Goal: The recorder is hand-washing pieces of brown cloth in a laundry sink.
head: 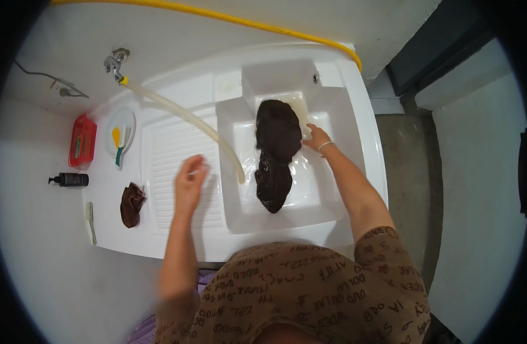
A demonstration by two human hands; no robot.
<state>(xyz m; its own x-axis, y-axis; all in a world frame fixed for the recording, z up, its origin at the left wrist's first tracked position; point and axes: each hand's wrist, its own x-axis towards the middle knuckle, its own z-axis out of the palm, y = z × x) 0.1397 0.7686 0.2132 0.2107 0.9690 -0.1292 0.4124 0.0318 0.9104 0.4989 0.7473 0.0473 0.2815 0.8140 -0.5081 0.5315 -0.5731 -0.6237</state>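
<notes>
Dark brown wet cloth [278,133] lies bunched in the basin of a white laundry sink [328,202], stretched from the back toward the front. My right hand [318,138] is at the cloth's right edge with thumb and fingers apart; whether the thumb touches the fabric is not clear. Over the ribbed washboard [169,189] left of the basin, my left hand [189,180] is slightly blurred, its fingers loosely curled around nothing visible. Between my hands, a pale hose [190,116] runs from the wall tap [116,64] and ends inside the basin.
Along the left ledge are a red plastic basket [83,141], a plate [113,116] with a green-handled brush [121,146], a dark pump bottle [73,179], a pale brush [89,219] and a crumpled brown cloth [132,206]. A yellow corrugated hose [246,23] crosses behind the sink.
</notes>
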